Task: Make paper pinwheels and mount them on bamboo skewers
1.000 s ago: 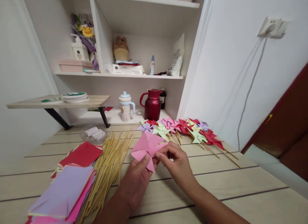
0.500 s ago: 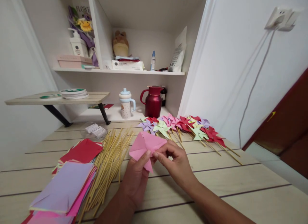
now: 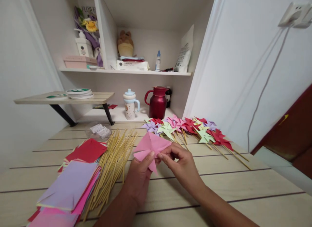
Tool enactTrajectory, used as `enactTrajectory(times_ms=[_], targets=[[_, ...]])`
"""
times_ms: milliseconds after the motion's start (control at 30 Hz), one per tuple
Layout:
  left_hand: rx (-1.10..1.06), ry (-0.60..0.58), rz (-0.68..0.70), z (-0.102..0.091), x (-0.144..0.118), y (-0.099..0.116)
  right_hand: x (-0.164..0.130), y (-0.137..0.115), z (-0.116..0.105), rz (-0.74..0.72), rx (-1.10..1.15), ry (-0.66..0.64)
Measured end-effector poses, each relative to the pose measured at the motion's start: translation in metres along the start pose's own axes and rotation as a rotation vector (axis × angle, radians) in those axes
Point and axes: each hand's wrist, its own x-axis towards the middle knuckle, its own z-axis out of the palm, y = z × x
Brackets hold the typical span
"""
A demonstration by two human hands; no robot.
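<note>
A pink folded paper pinwheel (image 3: 149, 148) is held above the wooden table (image 3: 219, 188) by both hands. My left hand (image 3: 138, 178) pinches its lower middle from below with thumb on top. My right hand (image 3: 181, 166) grips its right flap with bent fingers. A bundle of thin bamboo sticks (image 3: 113, 162) lies just left of my hands. Further left a stack of coloured paper squares (image 3: 70, 184) lies, purple on top, red behind.
Finished pinwheels on sticks (image 3: 192, 127) lie in a row at the back right. A red jug (image 3: 158, 102) and a spouted cup (image 3: 130, 105) stand by the shelf. A small clear packet (image 3: 98, 131) lies behind the sticks. A white wall runs along the right.
The view has shifted slightly; both hands keep hold of the pink pinwheel, with the right fingers working its flap a little.
</note>
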Motion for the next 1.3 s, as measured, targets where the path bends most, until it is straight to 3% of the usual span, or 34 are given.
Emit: enactTrajectory(times_ms=[333,433,533,600,800,967,1067,1167,1300], targets=[[0.102,0.057,0.010,0.003,-0.001,0.001,-0.002,0.000,0.001,0.026,-0.032,-0.018],[0.168,0.113,0.033,-0.001,0.000,0.002,-0.002,-0.001,-0.004,0.009,-0.064,0.048],[0.370,0.231,0.056,-0.008,0.002,0.003,0.001,0.000,-0.011,-0.022,-0.098,0.176],[0.555,0.287,0.075,-0.013,0.004,0.003,0.004,0.002,-0.015,-0.015,-0.082,0.192],[0.867,0.293,0.117,-0.008,0.004,0.004,0.009,0.006,-0.022,0.116,0.157,-0.034],[1.007,0.213,0.139,0.001,-0.001,0.009,0.008,0.003,-0.023,0.126,0.148,-0.214],[1.087,0.172,0.217,-0.001,-0.002,0.010,0.007,0.002,-0.023,0.047,0.067,-0.163],[1.194,0.142,0.333,-0.006,-0.002,0.007,0.007,-0.001,-0.024,-0.138,-0.120,-0.069],[1.267,0.108,0.452,-0.015,0.000,0.003,0.006,-0.005,-0.027,-0.332,-0.346,-0.057]])
